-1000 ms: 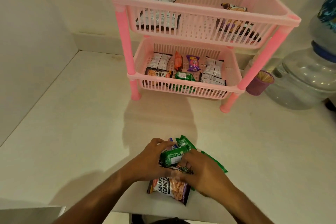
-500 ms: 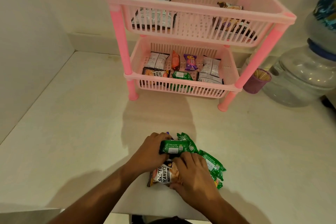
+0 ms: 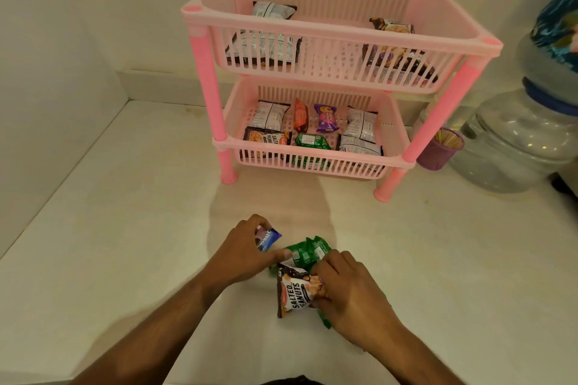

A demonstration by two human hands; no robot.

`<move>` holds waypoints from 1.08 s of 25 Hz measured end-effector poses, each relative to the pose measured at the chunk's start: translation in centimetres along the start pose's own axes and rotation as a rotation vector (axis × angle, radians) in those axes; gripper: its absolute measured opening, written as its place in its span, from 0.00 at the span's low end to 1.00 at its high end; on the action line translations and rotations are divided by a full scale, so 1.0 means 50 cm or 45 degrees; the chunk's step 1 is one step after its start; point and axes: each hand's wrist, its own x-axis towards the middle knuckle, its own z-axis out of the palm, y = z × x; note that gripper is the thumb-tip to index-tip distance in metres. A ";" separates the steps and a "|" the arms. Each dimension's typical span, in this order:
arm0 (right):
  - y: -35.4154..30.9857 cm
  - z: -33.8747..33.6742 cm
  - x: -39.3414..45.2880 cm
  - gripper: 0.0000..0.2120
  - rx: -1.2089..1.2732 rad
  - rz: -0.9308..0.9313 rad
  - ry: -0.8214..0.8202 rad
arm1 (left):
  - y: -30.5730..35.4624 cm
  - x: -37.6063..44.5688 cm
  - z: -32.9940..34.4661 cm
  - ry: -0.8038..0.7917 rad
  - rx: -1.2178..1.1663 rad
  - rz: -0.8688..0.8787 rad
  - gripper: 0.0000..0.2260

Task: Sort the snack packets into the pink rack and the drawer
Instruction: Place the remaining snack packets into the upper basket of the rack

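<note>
Left hand (image 3: 247, 251) shifted leftward off the pile, now pinching a blue cookie packet (image 3: 268, 238) uncovered from beneath. Right hand (image 3: 347, 294) slid onto the salted peanuts packet (image 3: 295, 291), turned upright. Green packets (image 3: 308, 251) bunched between both hands.

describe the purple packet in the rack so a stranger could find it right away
Start at the pink rack against the back wall and look into its lower basket. In the back row, just right of the upright orange packet, stands the purple packet. It is the only purple wrapper there.
</note>
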 end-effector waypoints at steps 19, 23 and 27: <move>0.066 -0.439 0.190 0.19 0.254 0.085 0.649 | 0.347 0.074 -0.249 0.445 -0.376 0.610 0.13; 0.069 -0.529 0.253 0.19 0.363 0.132 0.741 | 0.439 0.097 -0.315 0.561 -0.336 0.742 0.12; 0.079 -0.597 0.322 0.19 0.406 0.142 0.841 | 0.506 0.144 -0.378 0.645 -0.250 0.786 0.13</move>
